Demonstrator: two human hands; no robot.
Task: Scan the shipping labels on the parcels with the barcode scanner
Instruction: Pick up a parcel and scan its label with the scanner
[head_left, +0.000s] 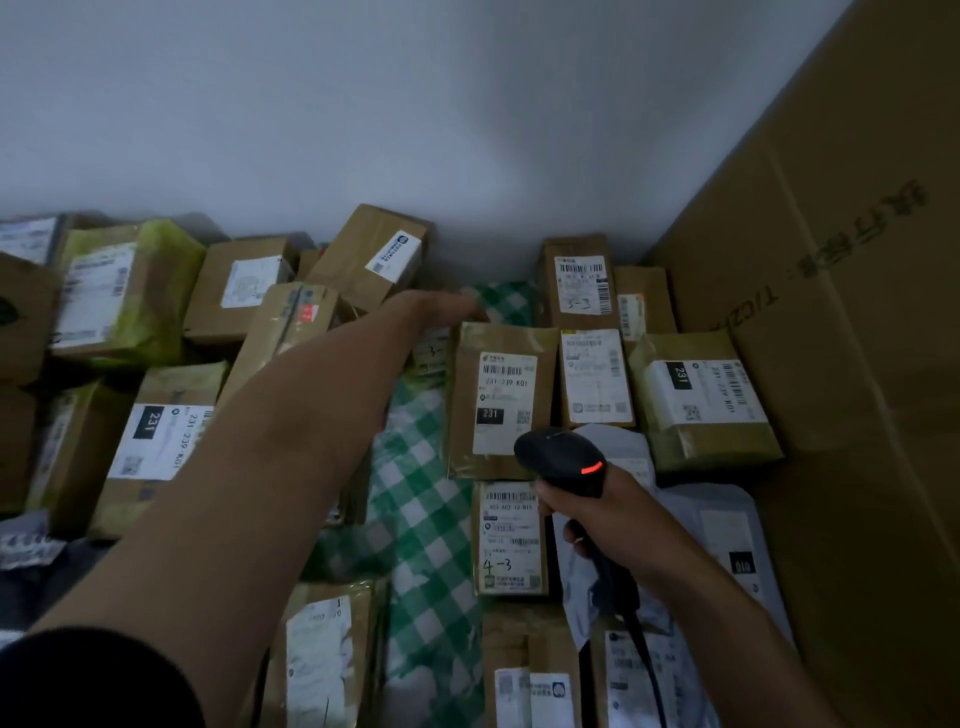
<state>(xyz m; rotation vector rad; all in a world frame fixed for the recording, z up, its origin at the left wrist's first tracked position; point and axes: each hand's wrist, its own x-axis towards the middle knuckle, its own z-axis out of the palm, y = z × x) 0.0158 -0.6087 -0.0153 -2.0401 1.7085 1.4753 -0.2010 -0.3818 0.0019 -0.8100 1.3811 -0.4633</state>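
Observation:
My right hand (597, 514) grips the handle of a black barcode scanner (563, 460) with a red light lit on its head. The scanner points at a brown parcel (467, 447) whose white shipping label (504, 400) reads 231-239 K01. My left hand (441, 306) stretches far forward, blurred, at the top edge of that parcel; whether its fingers hold anything I cannot tell. Just below the scanner lies another labelled parcel (511, 540) marked 4-3.
Many brown labelled parcels cover a green checked cloth (421, 499): a pile at the left (161, 447), a row at the back right (582, 291), and grey mailer bags (727, 540). A large cardboard box (857, 312) walls the right side. A white wall stands behind.

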